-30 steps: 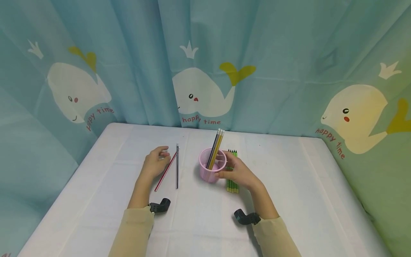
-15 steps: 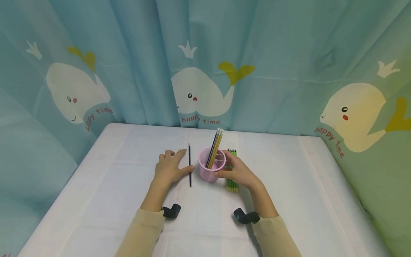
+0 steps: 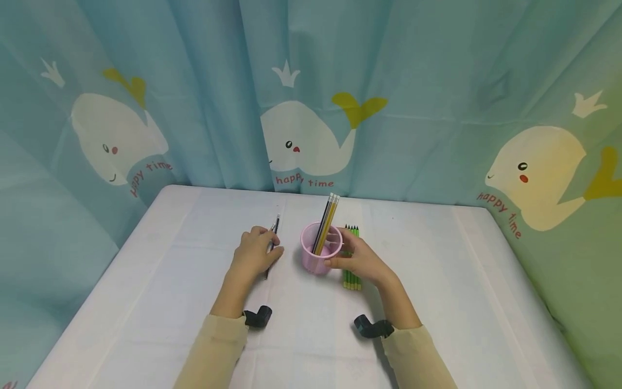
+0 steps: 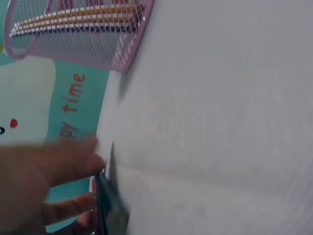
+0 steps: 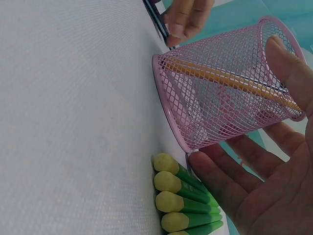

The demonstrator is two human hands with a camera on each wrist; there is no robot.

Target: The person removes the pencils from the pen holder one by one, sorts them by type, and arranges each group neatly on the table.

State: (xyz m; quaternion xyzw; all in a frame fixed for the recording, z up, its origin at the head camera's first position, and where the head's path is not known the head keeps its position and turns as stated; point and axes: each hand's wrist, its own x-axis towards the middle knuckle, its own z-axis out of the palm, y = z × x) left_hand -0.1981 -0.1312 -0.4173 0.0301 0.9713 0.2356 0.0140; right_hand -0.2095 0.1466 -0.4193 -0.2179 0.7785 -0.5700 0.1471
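My left hand (image 3: 252,251) pinches a dark pencil (image 3: 278,220) low over the table, the pencil slanting beneath the fingers. In the left wrist view a red pencil (image 4: 97,215) lies against the dark one at the fingertips, partly hidden. With thumb and fingers around its side, my right hand (image 3: 363,260) holds a pink mesh pencil cup (image 3: 313,263) upright on the table. Inside the cup lean a yellow pencil (image 3: 329,224) and a dark-striped pencil (image 3: 322,229). Several green pencils (image 3: 352,281) lie side by side under and beside the right hand.
A white-covered table (image 3: 461,302) carries everything. Behind it and at both sides hangs a blue-green curtain (image 3: 427,108) with whale prints. A black wrist camera (image 3: 259,317) sits on the left wrist, another camera (image 3: 371,328) on the right.
My left hand has moved right onto the two loose pencils. The dark pencil first shifted right, then came back left and tilted, close to the red one. The right hand stays on the cup.
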